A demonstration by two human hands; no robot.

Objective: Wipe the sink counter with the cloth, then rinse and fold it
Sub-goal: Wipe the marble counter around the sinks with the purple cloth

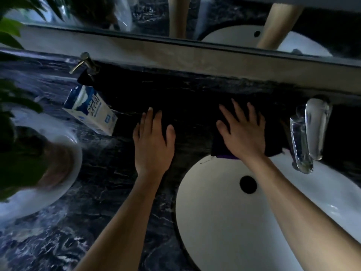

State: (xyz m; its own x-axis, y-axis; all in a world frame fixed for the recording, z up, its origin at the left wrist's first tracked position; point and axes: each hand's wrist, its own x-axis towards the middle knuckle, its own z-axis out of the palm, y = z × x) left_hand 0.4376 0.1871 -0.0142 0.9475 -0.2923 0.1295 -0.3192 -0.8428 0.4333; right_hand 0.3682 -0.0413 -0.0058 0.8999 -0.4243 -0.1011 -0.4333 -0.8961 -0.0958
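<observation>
**A:** so how far along is this? Basin (224,222) at lower right looks dry, no water running as far as I can see.

**B:** yeah, I'd say wiping stage. Right hand (245,133), fingers spread flat, presses the cloth (273,149) on the counter (109,192) just above the basin rim, beside the tap (306,133).

**A:** left hand (153,141)?

**B:** flat too, mid-frame on bare counter, holding nothing. Carton (91,110) further up left, maybe in the way. Rinsing and folding look like they're left to do.
</observation>
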